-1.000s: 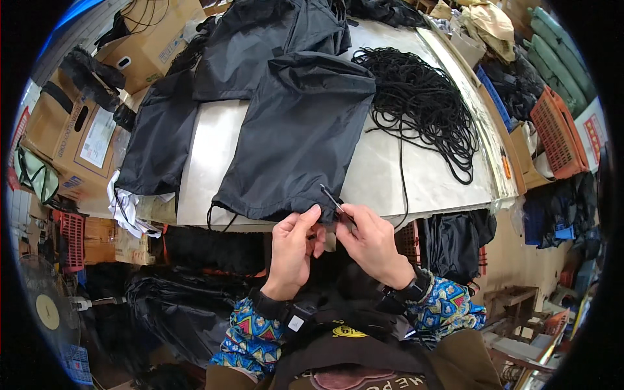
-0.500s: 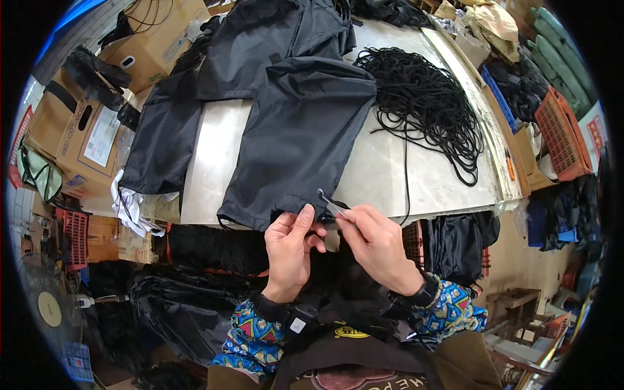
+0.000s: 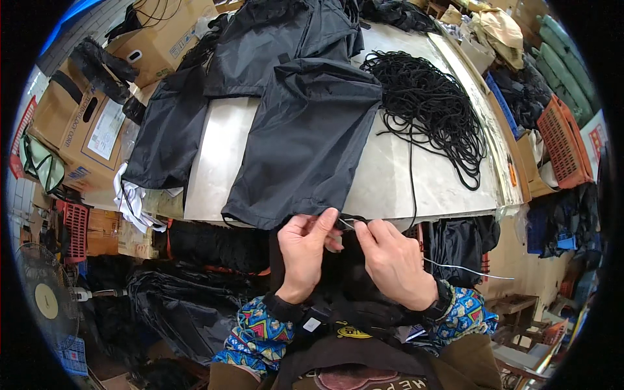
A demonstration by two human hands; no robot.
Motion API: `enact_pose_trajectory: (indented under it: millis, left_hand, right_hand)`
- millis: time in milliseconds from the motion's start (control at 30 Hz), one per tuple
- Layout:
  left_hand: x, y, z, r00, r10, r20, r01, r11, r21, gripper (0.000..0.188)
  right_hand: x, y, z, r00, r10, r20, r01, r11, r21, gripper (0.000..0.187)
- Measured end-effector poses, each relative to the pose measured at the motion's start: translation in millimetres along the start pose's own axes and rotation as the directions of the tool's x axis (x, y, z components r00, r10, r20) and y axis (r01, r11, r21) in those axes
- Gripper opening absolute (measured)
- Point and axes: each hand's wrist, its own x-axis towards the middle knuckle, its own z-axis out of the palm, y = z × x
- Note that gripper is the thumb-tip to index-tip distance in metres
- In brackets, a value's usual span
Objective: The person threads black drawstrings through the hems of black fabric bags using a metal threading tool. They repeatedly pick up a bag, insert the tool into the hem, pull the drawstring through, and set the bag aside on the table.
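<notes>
A black fabric bag [image 3: 292,143] lies flat on the pale tabletop [image 3: 380,182], its lower right corner reaching the near edge. My left hand [image 3: 304,250] pinches that corner between thumb and fingers. Close on its right, my right hand [image 3: 400,266] is closed on a thin metal wire [image 3: 469,268]. One end of the wire shows at the bag's corner between my hands, and its tail sticks out to the right past my wrist. The wire's tip is hidden by the fabric and my left fingers. Something black, cord or fabric, stretches between both hands.
A tangled heap of black cord [image 3: 429,110] lies right of the bag, one strand hanging over the near edge. More black bags [image 3: 257,55] lie behind and to the left. Cardboard boxes [image 3: 84,140] stand at left, an orange basket [image 3: 564,140] at right, a fan [image 3: 47,302] at lower left.
The wire's looped end, earlier sticking up above the bag's corner, is now down between my hands, and its tail has come into sight at the right. Both hands sit slightly lower and further right.
</notes>
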Motion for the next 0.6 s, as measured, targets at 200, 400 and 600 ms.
enact_pose_trajectory:
  millis: [200, 400, 600]
  left_hand:
    - [14.9, 7.6, -8.4, 0.998, 0.031, -0.053, -0.034, 0.997, -0.071, 0.027]
    - [40.7, 27.9, -37.4, 0.996, 0.039, -0.085, -0.051, 0.989, -0.136, 0.026]
    - [9.7, -6.2, 8.5, 0.965, -0.161, 0.206, 0.191, 0.972, -0.138, 0.024]
  right_hand:
    - [6.5, 11.9, -6.9, 1.000, 0.001, 0.007, -0.003, 0.988, 0.151, 0.035]
    - [-21.2, 65.3, -79.8, 0.995, 0.075, 0.072, -0.084, 0.986, 0.141, 0.034]
    - [-10.9, 41.2, -24.2, 0.997, -0.040, 0.064, 0.035, 0.996, 0.088, 0.040]
